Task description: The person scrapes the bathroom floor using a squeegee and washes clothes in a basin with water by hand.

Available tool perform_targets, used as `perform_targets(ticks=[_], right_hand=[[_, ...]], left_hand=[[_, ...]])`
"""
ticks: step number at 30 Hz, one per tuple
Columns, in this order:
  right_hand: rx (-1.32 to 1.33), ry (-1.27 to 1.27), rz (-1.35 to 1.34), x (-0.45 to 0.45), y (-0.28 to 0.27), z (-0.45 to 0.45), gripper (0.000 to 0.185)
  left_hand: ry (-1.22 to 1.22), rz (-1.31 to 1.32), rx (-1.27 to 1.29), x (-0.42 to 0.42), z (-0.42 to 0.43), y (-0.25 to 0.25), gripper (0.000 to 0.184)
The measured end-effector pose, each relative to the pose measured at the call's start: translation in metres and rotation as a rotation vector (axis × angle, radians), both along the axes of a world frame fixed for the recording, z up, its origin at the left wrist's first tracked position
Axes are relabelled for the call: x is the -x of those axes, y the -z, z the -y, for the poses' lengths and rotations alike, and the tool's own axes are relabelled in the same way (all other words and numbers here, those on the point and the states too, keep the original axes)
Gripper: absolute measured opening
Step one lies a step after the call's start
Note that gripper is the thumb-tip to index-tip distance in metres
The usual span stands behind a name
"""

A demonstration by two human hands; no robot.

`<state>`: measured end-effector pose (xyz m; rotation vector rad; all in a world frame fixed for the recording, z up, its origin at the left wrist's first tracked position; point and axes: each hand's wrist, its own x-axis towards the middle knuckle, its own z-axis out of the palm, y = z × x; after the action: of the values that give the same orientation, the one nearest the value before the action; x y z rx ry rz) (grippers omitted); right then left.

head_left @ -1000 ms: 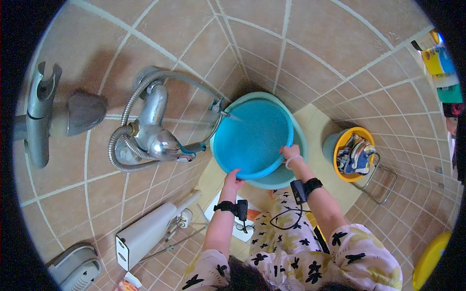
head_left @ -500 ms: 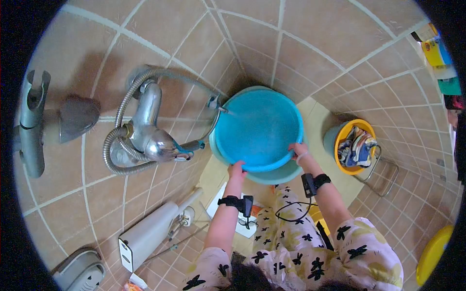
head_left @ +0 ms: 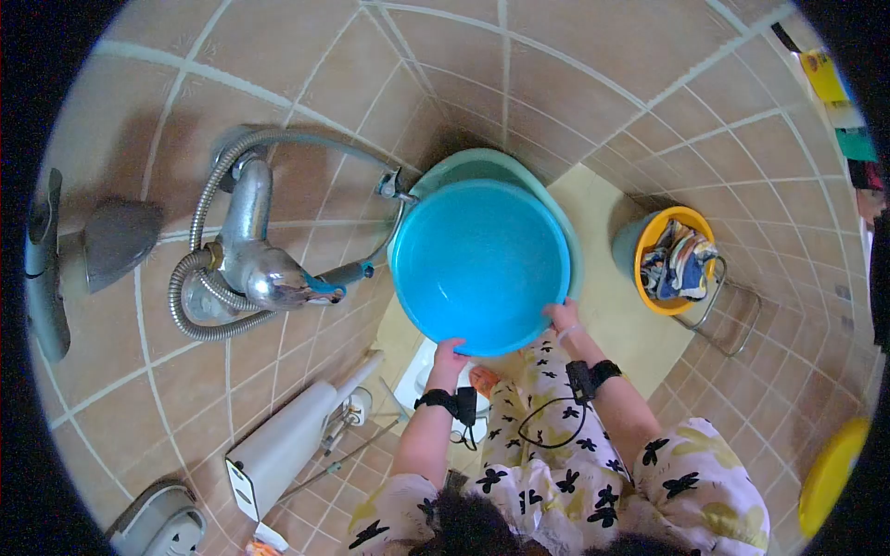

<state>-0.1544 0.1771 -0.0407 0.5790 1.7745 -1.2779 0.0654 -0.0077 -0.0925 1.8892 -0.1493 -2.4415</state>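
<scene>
Both hands grip the near rim of a round blue basin [head_left: 477,264]. My left hand [head_left: 450,355] is closed on the rim at the lower left, and my right hand [head_left: 561,317] is closed on it at the lower right. Inside, the basin looks wet, with a bright reflection; I cannot tell how much water it holds. Under and behind it, a larger pale green basin [head_left: 491,164] shows as a curved edge. To the left, a small tap spout [head_left: 399,188] on the wall is close to the blue basin's rim.
A chrome mixer tap [head_left: 269,273] with a coiled metal hose [head_left: 193,232] juts from the left tiled wall. At right stands a bucket with an orange rim [head_left: 642,264], holding cloths [head_left: 681,264]. A white long-bodied appliance [head_left: 283,445] leans lower left; a yellow basin [head_left: 832,477] is at far right.
The blue basin has shifted toward me and slightly left, both hands holding its rim. More of the pale green basin's far side now shows. The spray at the spout no longer shows.
</scene>
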Motion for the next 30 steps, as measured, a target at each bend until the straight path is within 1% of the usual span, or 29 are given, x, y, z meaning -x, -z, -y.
perform_targets(ticks=[1,3,4,6,7,9,10,11,12,13,14,15,17,18,19,20,21,22,23,24,25,26,27,28,29,30], right_hand=[[-0.005,0.007,0.001,0.0,0.011,-0.007,0.016],[0.064,0.041,-0.103,0.001,0.03,-0.02,0.017],[0.059,0.052,-0.11,0.007,0.01,-0.021,0.017],[-0.041,0.153,-0.074,0.013,-0.028,-0.03,0.019],[-0.047,0.163,-0.073,0.01,-0.026,-0.042,0.019],[-0.046,0.28,0.045,0.0,-0.023,-0.073,0.024],[-0.045,0.281,0.047,-0.008,-0.027,-0.084,0.024],[-0.035,0.336,0.08,-0.019,-0.032,-0.095,0.024],[-0.023,0.391,0.112,-0.03,-0.036,-0.1,0.025],[-0.02,0.39,0.111,-0.041,-0.036,-0.104,0.025],[-0.045,0.37,0.099,-0.052,-0.035,-0.107,0.025],[-0.069,0.351,0.089,-0.061,-0.033,-0.109,0.026],[-0.07,0.326,0.055,-0.075,-0.027,-0.109,0.026],[-0.072,0.301,0.02,-0.082,-0.025,-0.109,0.027],[-0.072,0.279,-0.012,-0.088,-0.029,-0.103,0.028],[-0.026,0.327,-0.048,-0.092,-0.033,-0.097,0.03],[-0.039,0.33,-0.048,-0.092,-0.043,-0.089,0.03],[-0.092,0.252,-0.152,-0.089,-0.053,-0.079,0.032],[-0.145,0.17,-0.255,-0.087,-0.064,-0.07,0.033],[-0.168,0.134,-0.345,-0.088,-0.077,-0.061,0.037],[-0.176,0.124,-0.348,-0.087,-0.094,-0.048,0.037],[-0.172,0.14,-0.442,-0.086,-0.115,-0.033,0.048],[-0.165,0.151,-0.534,-0.085,-0.135,-0.017,0.059],[-0.207,0.081,-0.762,-0.083,-0.15,-0.003,0.066],[-0.239,0.009,-0.992,-0.081,-0.164,0.012,0.074],[-0.314,-0.073,-1.045,-0.081,-0.181,0.027,0.078]], left_hand=[[0.007,0.001,-0.005,0.009,-0.003,-0.007,0.048],[0.015,0.013,0.066,0.025,-0.01,-0.017,0.046],[0.017,0.001,0.007,0.029,-0.012,-0.01,0.049],[0.058,-0.006,0.042,0.039,-0.024,0.001,0.051],[0.088,-0.007,0.083,0.042,-0.033,0.003,0.052],[0.124,0.032,0.081,0.041,-0.051,0.002,0.053],[0.149,0.069,0.082,0.043,-0.058,-0.005,0.054],[0.148,0.07,0.083,0.04,-0.065,-0.015,0.054],[0.185,0.093,0.087,0.039,-0.07,-0.036,0.051],[0.221,0.115,0.09,0.032,-0.074,-0.046,0.047],[0.217,0.102,0.097,0.014,-0.077,-0.028,0.047],[0.216,0.101,0.098,0.003,-0.075,-0.034,0.047],[0.197,-0.051,-0.051,-0.013,-0.066,-0.048,0.058],[0.258,-0.011,-0.06,-0.016,-0.065,-0.039,0.055],[0.264,-0.015,-0.067,-0.016,-0.06,-0.031,0.055],[0.242,-0.06,-0.085,-0.018,-0.054,-0.023,0.052],[0.216,-0.103,-0.105,-0.021,-0.049,-0.016,0.05],[0.305,-0.206,-0.068,-0.013,-0.039,-0.032,0.048],[0.299,-0.208,-0.079,-0.007,-0.038,-0.016,0.048],[0.305,-0.185,-0.065,-0.004,-0.038,0.014,0.047],[0.309,-0.163,-0.051,0.001,-0.039,0.033,0.047],[0.296,-0.162,-0.058,0.013,-0.04,0.027,0.047],[0.376,-0.105,-0.006,0.023,-0.045,0.015,0.037],[0.458,-0.045,0.042,0.033,-0.05,0.002,0.027],[0.513,-0.018,0.064,0.037,-0.053,-0.006,0.026],[0.552,-0.006,0.075,0.039,-0.059,-0.015,0.026]])
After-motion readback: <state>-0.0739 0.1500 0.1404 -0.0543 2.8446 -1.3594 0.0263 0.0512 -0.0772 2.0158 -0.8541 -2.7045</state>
